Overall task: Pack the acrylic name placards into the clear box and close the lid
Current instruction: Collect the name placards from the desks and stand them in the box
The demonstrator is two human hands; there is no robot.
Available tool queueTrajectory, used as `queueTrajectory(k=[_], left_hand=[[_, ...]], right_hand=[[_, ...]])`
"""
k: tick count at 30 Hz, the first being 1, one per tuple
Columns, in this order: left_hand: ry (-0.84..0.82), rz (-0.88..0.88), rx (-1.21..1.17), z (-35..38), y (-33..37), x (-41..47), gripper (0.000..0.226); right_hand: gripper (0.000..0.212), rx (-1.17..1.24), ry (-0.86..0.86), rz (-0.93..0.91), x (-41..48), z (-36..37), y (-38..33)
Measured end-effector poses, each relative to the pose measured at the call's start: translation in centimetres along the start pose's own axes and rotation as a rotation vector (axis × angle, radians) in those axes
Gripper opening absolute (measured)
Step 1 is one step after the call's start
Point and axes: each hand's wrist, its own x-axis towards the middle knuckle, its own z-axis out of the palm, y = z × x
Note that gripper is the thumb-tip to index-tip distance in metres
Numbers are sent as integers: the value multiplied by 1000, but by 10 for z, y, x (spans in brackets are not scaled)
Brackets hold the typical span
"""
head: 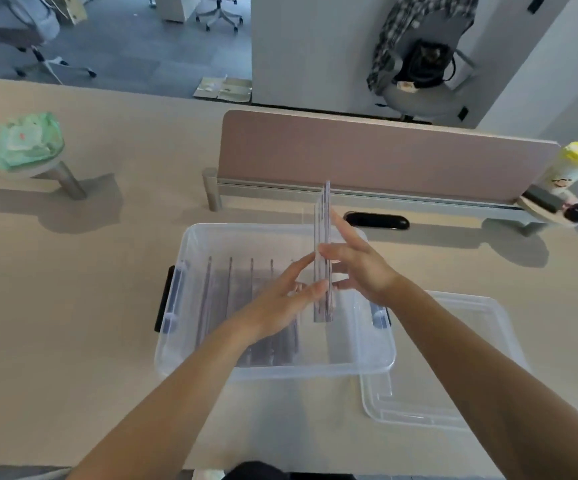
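- We press a bunch of placards [322,258] between our left hand [285,299] and right hand [356,265], fingers straight, above the clear box [190,348].
- More stand inside.
- They look slippery and could slide apart.
- The lid [453,358] waits near the desk's front edge.

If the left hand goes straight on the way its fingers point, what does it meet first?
The left hand already touches the upright placards held between both hands; beyond them is the right hand. Depth is unclear.
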Motion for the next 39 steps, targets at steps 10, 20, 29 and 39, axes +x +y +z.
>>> queueTrajectory(k=[10,20,29,39], left_hand=[[291,-87,477,-36,-37,28,49],[191,106,698,-40,-62,61,49],[146,148,591,-49,-58,100,39],[174,203,499,-74,-63,78,30]], right_hand=[[74,115,-87,322,28,-23,60],[77,16,24,478,51,20,89],[79,81,44,488,66,29,117],[59,104,164,400,73,26,131]])
